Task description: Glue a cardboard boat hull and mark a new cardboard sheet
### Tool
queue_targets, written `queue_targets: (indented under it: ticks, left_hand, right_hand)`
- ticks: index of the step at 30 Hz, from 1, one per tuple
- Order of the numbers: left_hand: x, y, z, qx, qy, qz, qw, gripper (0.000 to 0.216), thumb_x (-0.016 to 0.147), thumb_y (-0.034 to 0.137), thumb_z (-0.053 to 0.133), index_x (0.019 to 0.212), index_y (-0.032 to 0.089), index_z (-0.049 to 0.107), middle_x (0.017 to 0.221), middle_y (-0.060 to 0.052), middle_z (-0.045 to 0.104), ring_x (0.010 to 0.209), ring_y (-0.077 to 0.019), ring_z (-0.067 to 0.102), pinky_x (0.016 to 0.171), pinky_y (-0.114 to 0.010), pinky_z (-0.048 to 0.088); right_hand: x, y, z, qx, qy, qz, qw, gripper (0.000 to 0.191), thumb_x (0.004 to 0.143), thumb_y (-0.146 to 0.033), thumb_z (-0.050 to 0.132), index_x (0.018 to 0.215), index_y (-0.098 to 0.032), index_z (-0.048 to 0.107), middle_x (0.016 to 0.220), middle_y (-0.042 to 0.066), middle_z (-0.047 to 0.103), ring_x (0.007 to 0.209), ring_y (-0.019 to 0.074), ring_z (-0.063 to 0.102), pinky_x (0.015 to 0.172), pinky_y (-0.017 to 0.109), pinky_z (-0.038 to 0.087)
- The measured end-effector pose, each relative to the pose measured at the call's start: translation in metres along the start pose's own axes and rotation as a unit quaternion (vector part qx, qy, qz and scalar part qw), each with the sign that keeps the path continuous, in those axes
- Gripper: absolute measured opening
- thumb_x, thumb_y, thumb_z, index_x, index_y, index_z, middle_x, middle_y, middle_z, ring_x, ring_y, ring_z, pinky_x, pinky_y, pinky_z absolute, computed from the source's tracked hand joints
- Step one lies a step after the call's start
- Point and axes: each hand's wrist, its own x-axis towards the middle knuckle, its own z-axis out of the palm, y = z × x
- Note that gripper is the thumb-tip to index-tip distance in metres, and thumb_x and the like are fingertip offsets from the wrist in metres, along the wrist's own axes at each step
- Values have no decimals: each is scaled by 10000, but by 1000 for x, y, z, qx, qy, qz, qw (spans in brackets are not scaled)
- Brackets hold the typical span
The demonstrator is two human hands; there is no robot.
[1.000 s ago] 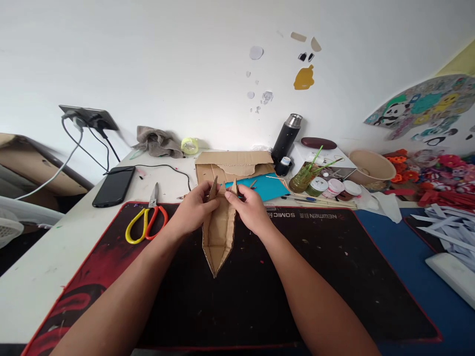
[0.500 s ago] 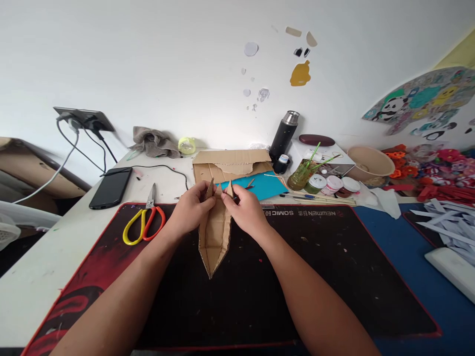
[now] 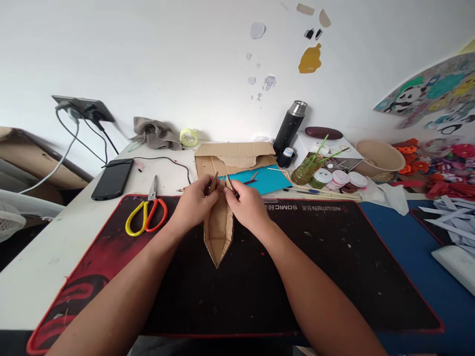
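A small boat-shaped piece folded from brown cardboard [image 3: 218, 225] is held over the dark desk mat [image 3: 297, 277], its closed point toward me. My left hand [image 3: 198, 200] pinches the left wall near the far end. On the opposite wall my right hand [image 3: 247, 200] grips with thumb and fingers. Several pointed flaps stick up between the two hands at the far end. Scissors [image 3: 151, 205] with one yellow and one red handle lie left of my left hand, blades pointing away. My fingertips behind the cardboard are partly hidden.
Behind the hands lie a torn cardboard sheet [image 3: 237, 151] and blue paper [image 3: 269, 179]. A black phone [image 3: 113, 179] is at left. Along the back right stand a thermos [image 3: 290, 126], a jar with green sticks [image 3: 305, 170], paint pots [image 3: 338, 180] and a bowl [image 3: 380, 160]. White paper strips [image 3: 452, 217] lie far right.
The camera view has shifted slightly, so the whole desk appears moved. The far flaps of the cardboard piece have drawn a little closer together between my hands, which keep their hold.
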Motion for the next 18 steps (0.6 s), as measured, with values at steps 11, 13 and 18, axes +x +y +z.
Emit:
queue_targets:
  ticks: [11,13,18]
  left_hand:
    - [2,1,-3,-35,-28,-19,999,203,835,367,604,975,226,646,933,-8,716,896,-231,647,832,-359,478]
    - [3,0,-4,-41,-26,-26,998,208,831,378,608,966,224,642,930,-12,717,895,-233,647,827,-360,478]
    - [3,-1,-3,-13,4,-22,1000,225,818,333,579,998,222,658,940,-25,728,911,-242,645,820,-361,477]
  right_hand:
    - [0,0,2,21,-6,13,1000,275,1061,-330,571,808,-253,494,683,-27,549,617,171,452,613,320,266]
    - [0,0,1,39,-12,21,999,223,1068,-357,571,876,-244,571,724,-16,604,645,180,506,618,312,290]
    - [-1,-2,1,24,-18,13,999,136,1066,-322,577,1034,-228,669,809,16,693,683,197,555,637,313,310]
